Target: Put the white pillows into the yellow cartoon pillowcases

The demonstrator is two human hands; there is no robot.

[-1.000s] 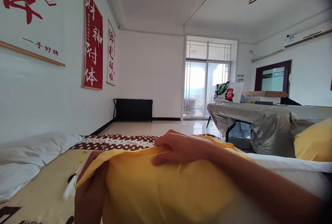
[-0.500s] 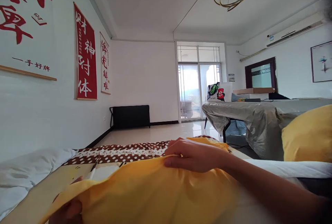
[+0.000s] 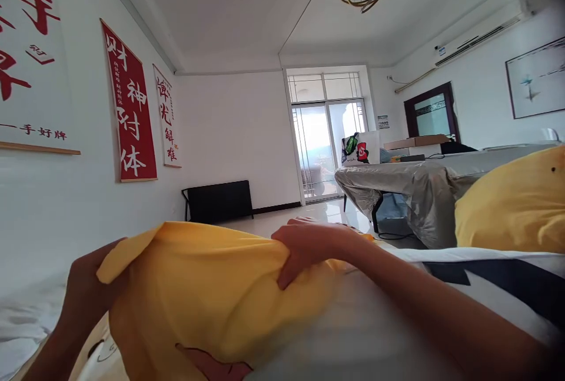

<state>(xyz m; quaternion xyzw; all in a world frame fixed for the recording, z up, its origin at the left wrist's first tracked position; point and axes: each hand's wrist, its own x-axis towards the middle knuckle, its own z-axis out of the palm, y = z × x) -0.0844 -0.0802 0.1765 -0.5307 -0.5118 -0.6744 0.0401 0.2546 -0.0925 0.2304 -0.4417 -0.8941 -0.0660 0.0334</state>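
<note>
A yellow cloth (image 3: 194,275), soft like bedding, is lifted and stretched between my two hands. A pinkish-brown print shows near its bottom edge, and it runs into blurred white fabric at the lower right. At the left, my left hand (image 3: 90,281) is closed around one edge, with a flap folded over its fingers. My right hand (image 3: 306,248) grips the upper edge further right, its thumb pressed on the near face and its other fingers behind the cloth. The raised cloth hides most of the bed surface.
To the right lies a plump yellow pillow (image 3: 512,204) beside black-and-white fabric (image 3: 498,275). White bedding (image 3: 26,316) is at the far left. Beyond stand a plastic-covered table (image 3: 415,192) with boxes and a folded black panel (image 3: 218,201) by the wall.
My left hand has come up with its edge of the cloth, raising it and covering the brown dotted fabric. My right hand keeps its grip. The camera view has turned slightly right.
</note>
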